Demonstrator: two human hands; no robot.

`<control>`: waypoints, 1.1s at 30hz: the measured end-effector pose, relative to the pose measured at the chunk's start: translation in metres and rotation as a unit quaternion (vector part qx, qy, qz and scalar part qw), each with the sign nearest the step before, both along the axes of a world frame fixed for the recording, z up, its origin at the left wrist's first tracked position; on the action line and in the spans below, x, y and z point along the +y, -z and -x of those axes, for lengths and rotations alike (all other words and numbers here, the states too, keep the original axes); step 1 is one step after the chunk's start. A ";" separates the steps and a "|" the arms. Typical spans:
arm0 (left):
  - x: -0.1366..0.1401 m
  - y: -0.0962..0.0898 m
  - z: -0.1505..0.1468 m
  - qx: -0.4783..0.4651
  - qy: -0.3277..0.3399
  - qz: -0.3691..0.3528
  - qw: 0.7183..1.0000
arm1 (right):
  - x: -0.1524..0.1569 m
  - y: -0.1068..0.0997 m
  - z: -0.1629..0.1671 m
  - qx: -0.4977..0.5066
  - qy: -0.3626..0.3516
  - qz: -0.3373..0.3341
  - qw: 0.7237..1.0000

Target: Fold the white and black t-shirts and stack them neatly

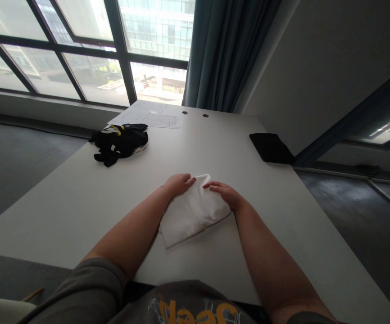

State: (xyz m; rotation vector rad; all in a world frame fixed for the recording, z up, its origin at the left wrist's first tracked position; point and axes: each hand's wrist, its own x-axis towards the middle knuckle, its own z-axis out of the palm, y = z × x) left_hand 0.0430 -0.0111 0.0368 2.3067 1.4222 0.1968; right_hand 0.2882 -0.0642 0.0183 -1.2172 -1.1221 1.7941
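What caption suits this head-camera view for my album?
Both hands on a white cloth, with a dark bundle and a flat black item beyond on the white table.

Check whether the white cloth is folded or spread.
Folded, apparently: the white cloth lies compact, straight-edged and creased between the left hand and right hand.

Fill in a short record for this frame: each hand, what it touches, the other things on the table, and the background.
Left hand: on the far left part of a white cloth
Right hand: on the cloth's far right part, fingers extended
Grip: firmness cannot be told
Cloth state: creased, on a white table
Table left: crumpled black fabric with yellow parts
Table far end: paper sheets
Table right edge: flat black item
Background: window, blue curtain
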 end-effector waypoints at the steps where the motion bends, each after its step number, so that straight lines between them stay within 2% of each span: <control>1: 0.000 0.000 0.000 0.001 -0.001 0.002 1.000 | 0.000 0.000 0.000 -0.001 0.000 -0.001 1.000; 14: 0.001 0.002 0.001 -0.008 0.007 -0.004 1.000 | 0.002 0.007 -0.003 0.002 -0.007 -0.004 1.000; 20: 0.002 0.003 0.003 -0.019 0.016 0.003 1.000 | 0.001 0.004 -0.006 -0.009 -0.026 -0.015 1.000; 28: -0.002 0.000 -0.003 0.015 0.026 -0.014 0.999 | 0.001 0.007 -0.034 -0.101 -0.068 -0.075 0.990; 33: -0.002 0.002 -0.004 0.037 0.078 -0.014 0.996 | 0.003 0.009 -0.049 -0.094 -0.050 -0.049 0.993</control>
